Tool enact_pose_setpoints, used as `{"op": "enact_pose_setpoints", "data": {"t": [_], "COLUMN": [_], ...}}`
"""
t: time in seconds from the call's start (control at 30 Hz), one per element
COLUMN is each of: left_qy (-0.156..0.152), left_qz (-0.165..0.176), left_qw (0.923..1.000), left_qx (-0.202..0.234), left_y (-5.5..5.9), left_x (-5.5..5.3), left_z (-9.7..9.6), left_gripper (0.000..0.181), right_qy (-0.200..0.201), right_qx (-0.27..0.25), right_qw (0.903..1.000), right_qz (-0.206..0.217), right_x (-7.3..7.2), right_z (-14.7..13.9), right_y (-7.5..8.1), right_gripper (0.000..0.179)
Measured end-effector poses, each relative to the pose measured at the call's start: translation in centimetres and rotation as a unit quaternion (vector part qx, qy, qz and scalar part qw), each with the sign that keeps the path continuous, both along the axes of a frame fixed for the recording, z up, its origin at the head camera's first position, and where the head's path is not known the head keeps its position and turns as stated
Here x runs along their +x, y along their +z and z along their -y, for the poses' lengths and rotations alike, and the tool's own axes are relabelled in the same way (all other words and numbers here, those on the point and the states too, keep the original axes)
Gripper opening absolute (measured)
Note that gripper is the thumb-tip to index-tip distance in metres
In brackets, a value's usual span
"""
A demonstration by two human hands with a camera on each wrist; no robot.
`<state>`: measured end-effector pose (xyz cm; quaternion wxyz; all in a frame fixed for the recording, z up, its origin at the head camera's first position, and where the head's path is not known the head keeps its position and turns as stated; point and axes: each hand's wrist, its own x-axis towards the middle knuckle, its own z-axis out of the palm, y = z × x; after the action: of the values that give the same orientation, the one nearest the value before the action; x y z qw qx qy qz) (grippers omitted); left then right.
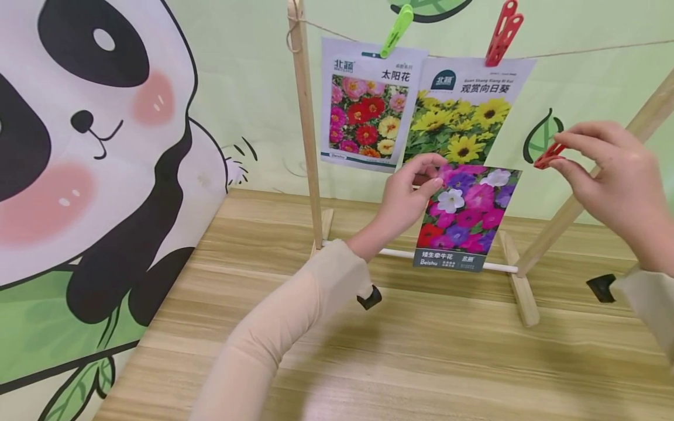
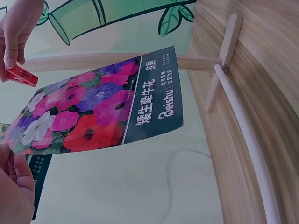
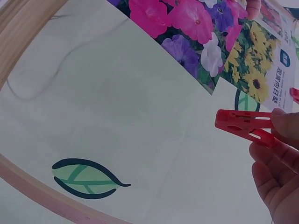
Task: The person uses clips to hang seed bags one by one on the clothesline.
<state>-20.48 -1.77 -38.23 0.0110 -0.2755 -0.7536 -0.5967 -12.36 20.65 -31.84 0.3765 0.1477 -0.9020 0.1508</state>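
Observation:
My left hand (image 1: 402, 196) pinches a seed packet (image 1: 468, 216) printed with pink, purple and white petunias by its upper left corner. The packet hangs below the line, in front of the lower edge of the sunflower packet (image 1: 463, 117). Over to the right, my right hand (image 1: 616, 175) holds a red clothespin (image 3: 245, 125) between thumb and fingers. In the right wrist view the pin points toward the petunia packet, apart from it. On the twine (image 1: 595, 51), a green clothespin (image 1: 397, 30) holds a packet with red and pink flowers (image 1: 365, 108), and red clothespins (image 1: 504, 35) hold the sunflower packet.
A wooden frame with a left post (image 1: 305, 128) and a right post (image 1: 563, 225) carries the twine. A white rod (image 1: 500, 268) joins its feet low over the wood-grain table (image 1: 326, 356). Behind is a pale green backdrop with a large panda (image 1: 95, 146).

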Motion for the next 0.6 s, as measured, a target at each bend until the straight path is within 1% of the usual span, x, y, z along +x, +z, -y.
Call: {"op": "enact_pose_setpoints", "data": {"t": [0.27,0.5,0.6], "left_qy": [0.006,0.008,0.01], "left_qz": [-0.018,-0.007,-0.004], "left_qw": [0.9998,0.9999,0.9998], "left_qx": [-0.009,-0.013,-0.015], "left_y": [0.7,1.8,2.1], "left_x": [-0.1,0.4,0.5], "left_z": [-0.5,-0.8,-0.9], "left_gripper": [0.024,0.025,0.026], "right_qy": [-0.01,-0.026,-0.027], "right_qx": [-0.004,-0.012,-0.014], "right_qw": [0.9999,0.9996,0.9995], "right_qz": [0.003,0.009,0.01], "right_x": [0.0,-0.1,-0.3], "right_z": [-0.1,-0.1,-0.2], "right_y": [0.8,1.4,1.7], "right_gripper": [0.028,0.031,0.031]}}
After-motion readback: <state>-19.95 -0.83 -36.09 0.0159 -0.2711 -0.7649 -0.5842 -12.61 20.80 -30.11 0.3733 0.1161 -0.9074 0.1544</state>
